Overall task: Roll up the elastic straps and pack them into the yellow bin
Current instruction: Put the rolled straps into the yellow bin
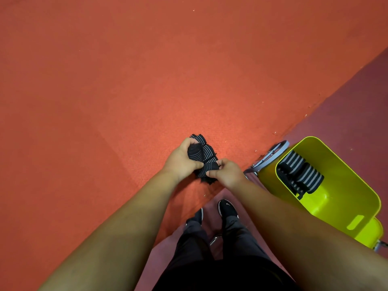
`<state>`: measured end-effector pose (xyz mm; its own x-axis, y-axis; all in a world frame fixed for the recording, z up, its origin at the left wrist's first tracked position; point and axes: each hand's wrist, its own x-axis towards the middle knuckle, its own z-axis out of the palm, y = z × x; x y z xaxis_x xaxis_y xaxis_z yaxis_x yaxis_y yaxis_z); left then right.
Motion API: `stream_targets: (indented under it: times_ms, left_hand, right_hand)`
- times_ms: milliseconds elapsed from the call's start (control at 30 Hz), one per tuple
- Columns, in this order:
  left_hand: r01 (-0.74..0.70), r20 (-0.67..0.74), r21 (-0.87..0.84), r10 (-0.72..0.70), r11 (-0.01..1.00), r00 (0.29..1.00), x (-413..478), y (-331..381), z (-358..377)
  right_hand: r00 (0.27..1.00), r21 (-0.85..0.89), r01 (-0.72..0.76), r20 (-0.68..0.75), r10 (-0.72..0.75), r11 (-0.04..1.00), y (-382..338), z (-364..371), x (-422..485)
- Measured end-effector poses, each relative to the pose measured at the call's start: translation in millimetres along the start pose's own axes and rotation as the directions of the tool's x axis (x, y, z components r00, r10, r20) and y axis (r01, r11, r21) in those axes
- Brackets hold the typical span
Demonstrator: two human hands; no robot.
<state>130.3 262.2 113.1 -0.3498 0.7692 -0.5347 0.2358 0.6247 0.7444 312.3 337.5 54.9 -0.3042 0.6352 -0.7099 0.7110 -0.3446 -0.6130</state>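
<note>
1. Nearest the person: dark trousers [210, 259] and two black shoes [227, 207] on the maroon floor [357, 97], toes pointing toward the table edge.
2. Both bare forearms reach forward and meet over the near edge of the orange table [126, 80].
3. Left hand [182, 159]: fingers curled round a bunched black elastic strap with thin white stripes [204, 153], gripping its upper part.
4. Right hand [227, 172]: thumb and fingers pinch the lower end of the same strap, which looks partly rolled. A loose frayed bit hangs below, between the hands.
5. The strap is held by both hands. Cannot tell if it touches the table.
6. Right of the hands: the yellow bin [346, 164], open top, off the table edge and close by the right forearm.
7. Inside the bin: rolled striped straps [300, 173] packed against its left wall.
8. A grey metal frame [270, 155] sits against the bin's far left side.
9. Beyond, the orange table surface fills the rest of the view.
</note>
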Motion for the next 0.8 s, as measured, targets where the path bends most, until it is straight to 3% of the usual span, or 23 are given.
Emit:
stream_targets:
  times_ms: [200, 433, 633, 800]
  left_hand:
    - [-0.044, -0.012, 0.053, 0.044, 0.998, 0.999, 3.9, 23.5, 5.1]
    - [-0.200, 0.110, 0.186, 0.182, 0.962, 0.977, 9.0, 81.4, 36.9]
    - [-0.222, 0.214, 0.233, 0.172, 0.947, 0.961, 8.8, 143.4, 102.7]
    - [-0.318, 0.383, 0.334, 0.181, 0.887, 0.906, 11.9, 178.8, 193.4]
  right_hand:
    - [0.994, 0.008, 0.027, -0.103, -0.026, 1.000, -16.9, -33.1, -23.3]
    - [0.980, 0.222, 0.006, -0.194, 0.038, 0.975, -18.3, -95.5, -68.5]
    - [0.943, 0.281, 0.015, -0.323, 0.080, 0.960, 23.9, -166.0, -99.7]
    - [0.857, 0.430, 0.010, -0.469, 0.213, 0.903, 84.3, -224.5, -120.1]
